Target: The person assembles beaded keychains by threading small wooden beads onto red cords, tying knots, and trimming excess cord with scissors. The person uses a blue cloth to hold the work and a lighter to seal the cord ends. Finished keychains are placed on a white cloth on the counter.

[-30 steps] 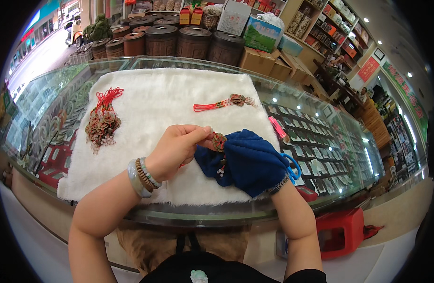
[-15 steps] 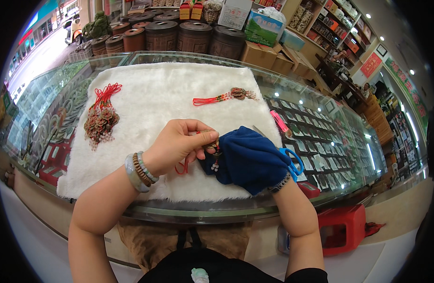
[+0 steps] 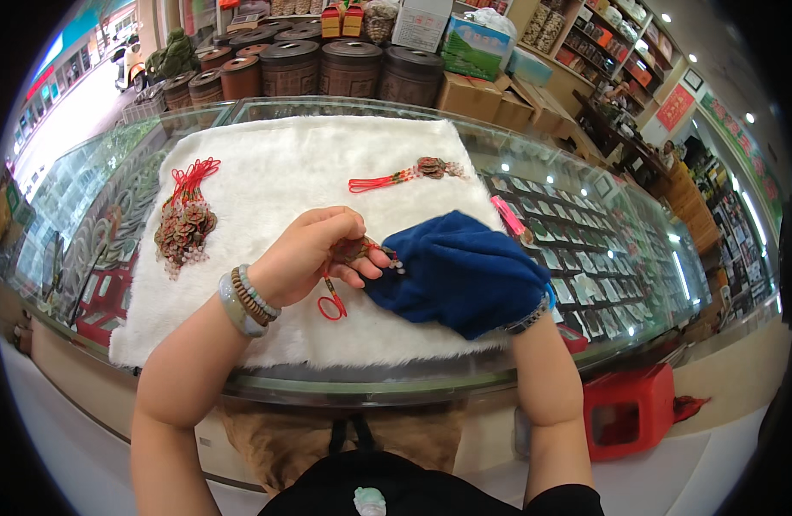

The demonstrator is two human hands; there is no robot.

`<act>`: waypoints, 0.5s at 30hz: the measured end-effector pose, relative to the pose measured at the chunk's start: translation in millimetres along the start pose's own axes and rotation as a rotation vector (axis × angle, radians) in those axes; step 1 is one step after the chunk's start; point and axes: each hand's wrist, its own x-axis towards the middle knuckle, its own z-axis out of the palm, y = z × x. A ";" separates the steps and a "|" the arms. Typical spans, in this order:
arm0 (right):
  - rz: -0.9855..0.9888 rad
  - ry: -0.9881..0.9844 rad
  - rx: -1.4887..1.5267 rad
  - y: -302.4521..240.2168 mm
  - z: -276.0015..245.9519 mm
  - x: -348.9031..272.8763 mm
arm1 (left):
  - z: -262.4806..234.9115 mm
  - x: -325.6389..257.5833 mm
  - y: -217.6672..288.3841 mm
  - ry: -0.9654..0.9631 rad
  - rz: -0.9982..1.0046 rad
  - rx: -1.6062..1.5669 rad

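A white fur mat (image 3: 284,181) covers the glass counter (image 3: 585,249). At 5 o'clock on it, the right hand (image 3: 473,275) lies hidden under a blue cloth (image 3: 452,258), grip unclear. The left hand (image 3: 314,254) pinches a coin charm (image 3: 354,251) at the cloth's 9 o'clock edge.

Both forearms reach up from the lower edge to mid-frame.

Left hand (image 3: 314,258) curls, fingertips pinched together; right hand (image 3: 465,275) is hidden under cloth, wrist bent inward.

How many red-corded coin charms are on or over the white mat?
3, at least: a bunch at the mat's left, one charm at its top, one in the left hand.
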 end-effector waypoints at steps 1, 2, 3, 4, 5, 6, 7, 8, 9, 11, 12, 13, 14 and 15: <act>-0.076 0.051 -0.045 6.6 -2.3 -3.2 | -1.6 0.5 0.1 -0.016 -0.019 0.017; -0.098 0.150 0.033 15.6 -5.6 -3.7 | -3.0 1.8 -0.1 -0.036 -0.036 0.032; -0.215 0.337 0.122 25.1 -8.3 -1.1 | -4.0 3.4 -0.6 -0.058 -0.051 0.046; -0.365 0.550 0.223 32.9 -12.4 0.2 | -5.2 4.2 -1.6 -0.069 -0.046 0.049; -0.407 0.449 0.216 42.1 -26.0 -2.8 | -6.1 4.3 -2.9 -0.081 -0.044 0.052; -0.453 0.366 0.097 54.0 -39.8 4.8 | -7.0 4.9 -3.8 -0.126 -0.020 0.043; -0.317 -0.038 -0.183 62.2 -60.3 7.1 | -8.1 5.8 -3.8 -0.104 -0.055 0.066; -0.270 -0.164 -0.262 70.0 -71.4 22.7 | -9.2 6.7 -3.1 -0.114 -0.064 0.076; -0.071 -0.355 -0.319 75.0 -82.8 38.1 | -10.2 8.2 -1.7 -0.105 -0.077 0.101; 0.351 -0.459 -0.180 76.7 -95.3 54.9 | -11.0 9.1 0.3 -0.159 -0.087 0.058; 0.434 -0.463 -0.344 76.2 -89.8 67.7 | -11.5 8.8 1.9 -0.138 -0.113 0.070; 0.558 -0.433 -0.367 76.8 -85.5 77.8 | -10.3 7.8 1.3 -0.125 -0.090 0.063; 0.734 -0.401 -0.365 78.6 -78.8 85.8 | -10.1 7.3 2.2 -0.137 -0.076 0.061; 0.630 -0.712 -0.506 80.8 -69.3 93.4 | -9.5 6.4 2.5 -0.141 -0.073 0.068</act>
